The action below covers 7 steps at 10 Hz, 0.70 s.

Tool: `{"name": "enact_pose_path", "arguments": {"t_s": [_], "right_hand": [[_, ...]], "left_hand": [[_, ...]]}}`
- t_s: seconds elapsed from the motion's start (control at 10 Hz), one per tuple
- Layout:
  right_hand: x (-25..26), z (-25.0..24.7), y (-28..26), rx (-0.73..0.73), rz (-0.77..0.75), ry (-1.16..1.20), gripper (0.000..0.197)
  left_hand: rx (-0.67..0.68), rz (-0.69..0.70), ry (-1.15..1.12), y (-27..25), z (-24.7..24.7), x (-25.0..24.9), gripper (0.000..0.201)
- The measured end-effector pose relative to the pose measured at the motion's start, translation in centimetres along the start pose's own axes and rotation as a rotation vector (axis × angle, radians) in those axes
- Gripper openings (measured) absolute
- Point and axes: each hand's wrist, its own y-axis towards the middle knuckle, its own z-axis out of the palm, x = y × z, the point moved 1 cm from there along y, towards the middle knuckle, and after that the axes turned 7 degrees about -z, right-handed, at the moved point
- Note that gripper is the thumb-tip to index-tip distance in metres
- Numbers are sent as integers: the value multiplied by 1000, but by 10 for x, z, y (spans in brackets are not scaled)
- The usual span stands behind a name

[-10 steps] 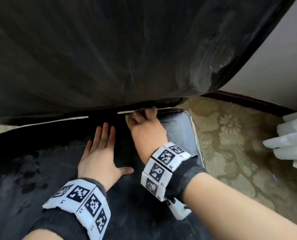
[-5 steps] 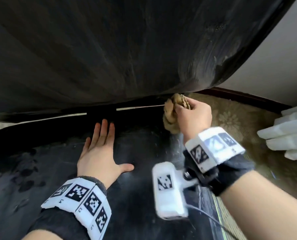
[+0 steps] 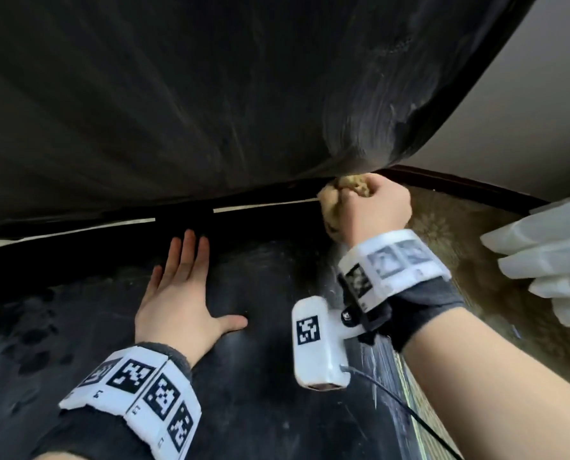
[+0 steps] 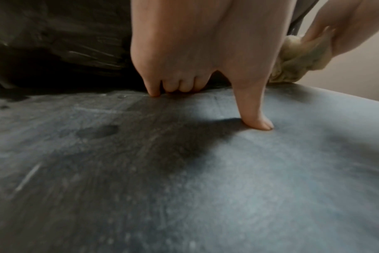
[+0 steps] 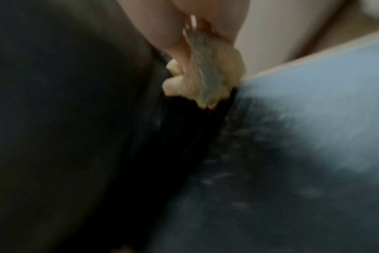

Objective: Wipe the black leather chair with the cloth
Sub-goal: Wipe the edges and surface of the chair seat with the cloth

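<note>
My right hand had travelled since a second before: then it was tucked into the gap at the back of the seat, just right of my left hand; half a second on it had slid out toward the seat's back right corner with the cloth showing, and at this moment it sat at that corner, a little higher, its fingers curled tight round the bunched tan cloth, right under the lower right edge of the backrest. In the right wrist view the cloth hung from my fingers into the dark seam between backrest and seat, though the blur kept me from saying how firmly it bore on the leather. My left hand had not shifted at all; it lay flat on the seat, fingers straight and together, thumb spread out to the side, holding nothing, well apart from the right. The left wrist view showed its thumb and fingertips pressed to the dusty leather, bracing. I took the move to mean the sweep along the seam had run its length to the seat's right end, so that strip was likely done. The seat around my left hand looked grey with dust and dark blotches, and the backrest's lower right corner carried pale smears, so I judged most of the chair not yet wiped. Beyond the seat's right edge were patterned carpet and something white I could not identify.
</note>
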Motion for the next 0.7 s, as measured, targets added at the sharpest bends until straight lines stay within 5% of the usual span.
{"name": "enact_pose_path", "arguments": {"t_s": [0.2,0.3,0.4,0.5,0.7], "right_hand": [[-27,1,-11,523,-739,-467,31],[-12,-19,16,623,-531,-513,37],[7,-15,8,582,-592,-481,29],[0,18,-34,668,-809,-372,35],[10,43,-38,725,-893,-484,39]], "left_hand": [[13,-6,8,-1,-4,0,118],[16,-11,12,-1,-5,-2,118],[11,-23,16,-1,-5,-4,118],[7,-30,18,-1,-5,-6,119],[8,-27,22,0,-5,-3,120]]}}
